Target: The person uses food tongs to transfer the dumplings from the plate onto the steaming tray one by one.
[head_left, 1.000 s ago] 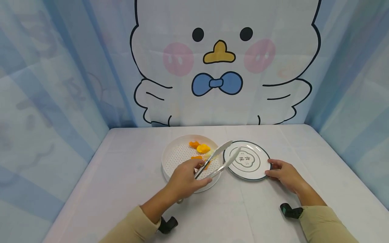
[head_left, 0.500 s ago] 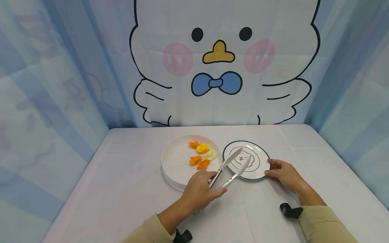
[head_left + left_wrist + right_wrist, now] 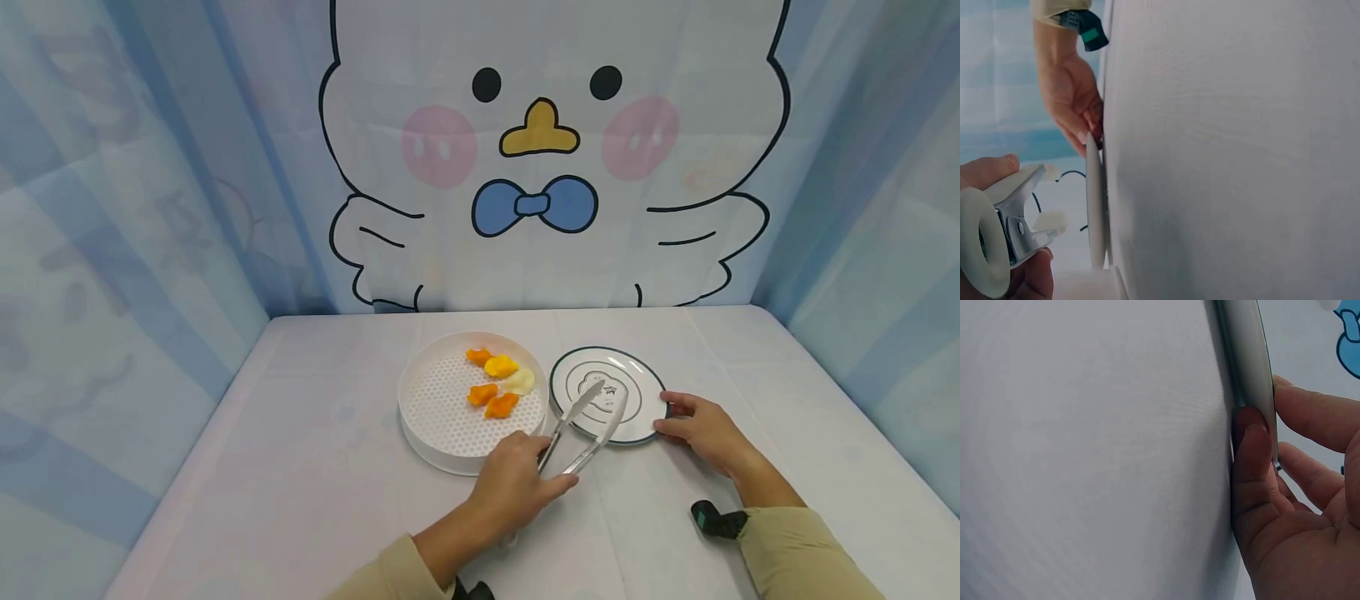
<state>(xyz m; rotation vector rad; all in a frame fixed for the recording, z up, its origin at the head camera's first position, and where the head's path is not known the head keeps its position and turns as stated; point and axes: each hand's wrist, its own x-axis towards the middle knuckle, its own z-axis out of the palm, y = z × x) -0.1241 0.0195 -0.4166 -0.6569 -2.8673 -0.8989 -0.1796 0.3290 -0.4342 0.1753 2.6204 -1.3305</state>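
My left hand [image 3: 513,482] holds metal tongs [image 3: 585,402] with pale tips; the tongs' arms stand apart with nothing between them. In the head view, these tips overlap the near part of a white plate [image 3: 637,379] with a dark rim and a printed centre. A pale ring [image 3: 999,250] at the tongs' back end shows in the left wrist view. At the plate's right edge, my right hand [image 3: 705,429] pinches the rim, thumb and fingers on opposite faces. Left of the plate lies a round white perforated tray [image 3: 435,400] bearing several small pieces: orange [image 3: 501,406], yellow [image 3: 501,367] and pale cream [image 3: 519,382].
A white cloth covers the table [image 3: 322,467]. Behind it hangs a curtain [image 3: 540,267] with a cartoon bird, and blue-and-white curtains [image 3: 135,250] stand along both sides. The tray and plate lie side by side.
My left hand has moved right and toward me with the tongs, from over the tray to the near side of the plate. The tray's pieces are uncovered; my right hand stays put.
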